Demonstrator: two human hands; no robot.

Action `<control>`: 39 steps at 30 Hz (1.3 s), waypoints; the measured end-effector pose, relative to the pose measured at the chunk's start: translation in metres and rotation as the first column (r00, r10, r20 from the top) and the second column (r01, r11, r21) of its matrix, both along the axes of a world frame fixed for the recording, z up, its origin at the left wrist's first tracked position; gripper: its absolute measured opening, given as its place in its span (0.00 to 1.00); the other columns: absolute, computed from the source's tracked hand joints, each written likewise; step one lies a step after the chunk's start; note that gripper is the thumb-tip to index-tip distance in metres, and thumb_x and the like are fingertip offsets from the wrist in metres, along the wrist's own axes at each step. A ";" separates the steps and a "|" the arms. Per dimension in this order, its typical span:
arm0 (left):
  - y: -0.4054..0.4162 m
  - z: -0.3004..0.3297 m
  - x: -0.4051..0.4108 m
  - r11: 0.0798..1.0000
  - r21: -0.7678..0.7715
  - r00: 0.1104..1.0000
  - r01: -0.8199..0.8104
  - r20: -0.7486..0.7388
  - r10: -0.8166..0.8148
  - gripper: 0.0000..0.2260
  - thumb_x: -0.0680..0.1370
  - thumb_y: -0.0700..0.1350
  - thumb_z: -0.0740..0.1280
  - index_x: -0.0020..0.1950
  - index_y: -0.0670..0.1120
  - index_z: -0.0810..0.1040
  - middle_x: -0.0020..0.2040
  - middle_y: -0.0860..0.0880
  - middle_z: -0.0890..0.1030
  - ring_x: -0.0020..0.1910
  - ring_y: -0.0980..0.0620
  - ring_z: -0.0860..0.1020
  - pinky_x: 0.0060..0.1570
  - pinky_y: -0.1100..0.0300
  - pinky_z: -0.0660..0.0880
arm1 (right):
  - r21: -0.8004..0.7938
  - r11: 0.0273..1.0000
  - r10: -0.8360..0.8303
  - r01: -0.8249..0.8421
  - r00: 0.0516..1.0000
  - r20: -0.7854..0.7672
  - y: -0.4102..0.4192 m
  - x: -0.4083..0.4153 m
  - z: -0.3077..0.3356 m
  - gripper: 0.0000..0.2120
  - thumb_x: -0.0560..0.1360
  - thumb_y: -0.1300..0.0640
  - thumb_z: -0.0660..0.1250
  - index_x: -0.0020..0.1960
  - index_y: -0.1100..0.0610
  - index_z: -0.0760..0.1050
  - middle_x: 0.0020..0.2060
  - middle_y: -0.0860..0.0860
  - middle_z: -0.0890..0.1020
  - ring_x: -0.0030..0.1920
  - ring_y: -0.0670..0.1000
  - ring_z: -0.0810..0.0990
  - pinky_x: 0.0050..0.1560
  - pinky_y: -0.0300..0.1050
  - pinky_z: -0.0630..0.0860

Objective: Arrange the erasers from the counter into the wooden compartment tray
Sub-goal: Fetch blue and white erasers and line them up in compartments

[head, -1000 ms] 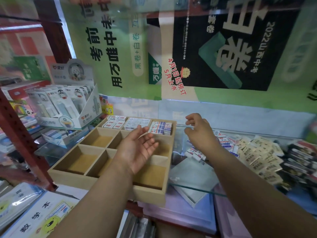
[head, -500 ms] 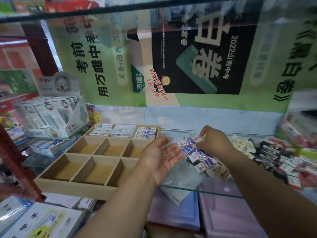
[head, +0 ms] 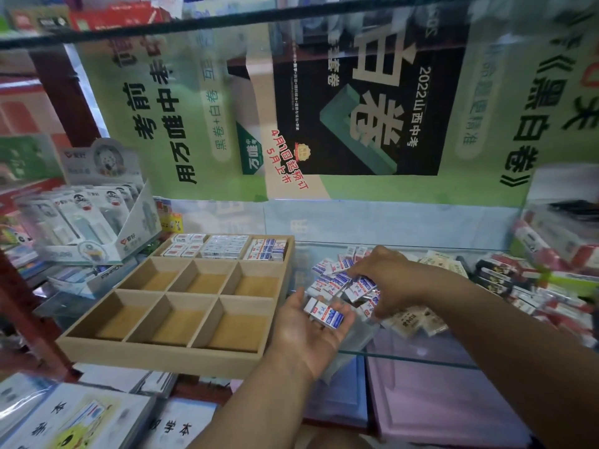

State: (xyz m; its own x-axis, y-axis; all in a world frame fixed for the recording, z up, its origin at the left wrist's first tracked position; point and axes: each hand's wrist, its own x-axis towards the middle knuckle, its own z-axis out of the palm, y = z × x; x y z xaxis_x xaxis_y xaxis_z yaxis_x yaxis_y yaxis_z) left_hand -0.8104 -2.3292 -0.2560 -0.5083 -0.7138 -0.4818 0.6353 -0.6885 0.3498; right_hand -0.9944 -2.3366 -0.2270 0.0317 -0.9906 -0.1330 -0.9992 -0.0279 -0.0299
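The wooden compartment tray sits on the glass counter at the left; its three far compartments hold rows of erasers, the other six are bare. My left hand lies palm up beside the tray's right wall, with one white, blue and red eraser resting on its fingers. My right hand reaches down into the loose pile of blue and white erasers on the counter, fingers curled over several of them.
Beige erasers and black and red ones lie further right on the glass counter. A display box of correction tapes stands behind the tray at the left. Notebooks lie below in front.
An eraser now lies on my left palm, which was bare before. My left hand has shifted right from above the tray to beside it. My right hand has dropped into the pile.
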 end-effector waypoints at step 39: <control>0.001 -0.007 -0.002 0.997 0.064 0.996 0.031 0.077 -0.036 0.12 0.79 0.53 0.62 0.39 0.48 0.75 0.34 0.48 0.79 0.35 0.50 0.78 0.23 0.68 0.70 | -0.059 0.972 0.227 -0.229 0.973 -0.036 -0.058 0.007 -0.016 0.23 0.68 0.57 0.74 0.61 0.47 0.76 0.54 0.48 0.78 0.57 0.50 0.71 0.55 0.46 0.70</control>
